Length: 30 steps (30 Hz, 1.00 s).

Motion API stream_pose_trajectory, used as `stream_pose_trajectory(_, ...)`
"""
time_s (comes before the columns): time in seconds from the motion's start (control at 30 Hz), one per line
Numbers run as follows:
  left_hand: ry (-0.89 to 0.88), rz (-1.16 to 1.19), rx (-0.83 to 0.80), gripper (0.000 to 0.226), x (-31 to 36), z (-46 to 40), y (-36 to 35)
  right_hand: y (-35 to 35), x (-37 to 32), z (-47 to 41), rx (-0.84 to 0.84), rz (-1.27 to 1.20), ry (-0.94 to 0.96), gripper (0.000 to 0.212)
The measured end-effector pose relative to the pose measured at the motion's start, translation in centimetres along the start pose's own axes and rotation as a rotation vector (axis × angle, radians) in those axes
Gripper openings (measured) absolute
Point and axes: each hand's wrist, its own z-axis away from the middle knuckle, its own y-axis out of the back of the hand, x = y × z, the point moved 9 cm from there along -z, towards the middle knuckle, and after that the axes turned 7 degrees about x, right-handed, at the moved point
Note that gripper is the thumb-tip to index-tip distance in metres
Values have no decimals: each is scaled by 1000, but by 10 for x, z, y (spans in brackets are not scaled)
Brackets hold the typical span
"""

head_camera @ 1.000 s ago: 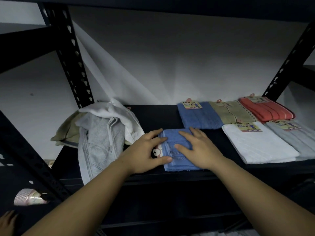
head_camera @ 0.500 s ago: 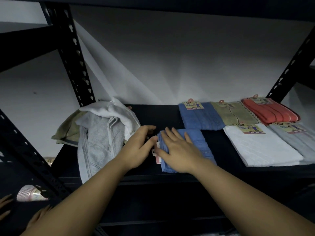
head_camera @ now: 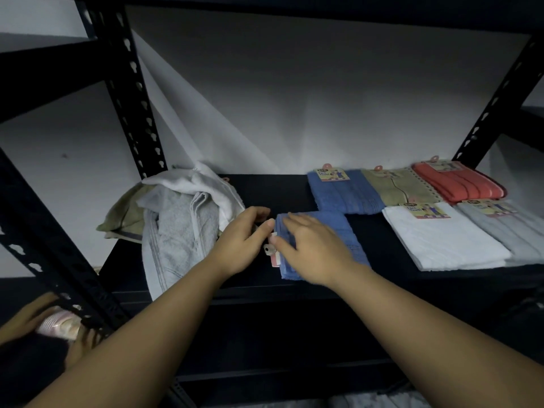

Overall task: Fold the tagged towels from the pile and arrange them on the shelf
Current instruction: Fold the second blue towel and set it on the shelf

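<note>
Towels concern us in the head view: a folded blue towel (head_camera: 344, 231) lies near the front edge of the shelf (head_camera: 273, 189), our right hand (head_camera: 312, 245) spread flat on it, our left hand (head_camera: 241, 240) loosely curled at its left edge by the tag (head_camera: 272, 254), whether gripping we cannot tell. Toward the left end sits the unfolded pile (head_camera: 179, 219); toward the right end lie five folded tagged towels (head_camera: 441, 240) in two rows.
</note>
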Motion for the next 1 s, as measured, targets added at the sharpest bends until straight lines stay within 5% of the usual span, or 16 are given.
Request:
stream_pose_trajectory(0.2, -1, 18, -32, 39, 3, 3, -1, -31, -4, 48, -61, 165, 86, 115)
stream_pose_trajectory(0.37, -22, -13, -178, 47, 8, 9, -10, -24, 2, 53, 9, 22, 158, 83)
stream_pose_trajectory(0.53, -98, -36, -329, 63, 16, 13, -20, -7, 26, 49, 26, -590, -64, 54)
stream_pose_trajectory(0.67, -61, 45, -388, 54, 14, 12, -22, 25, 43, 48, 123, -717, -126, 34)
stream_pose_trajectory(1.0, 23, 396, -194, 17, 51, -20, -24, 71, 84, 22, 198, -961, -255, 29)
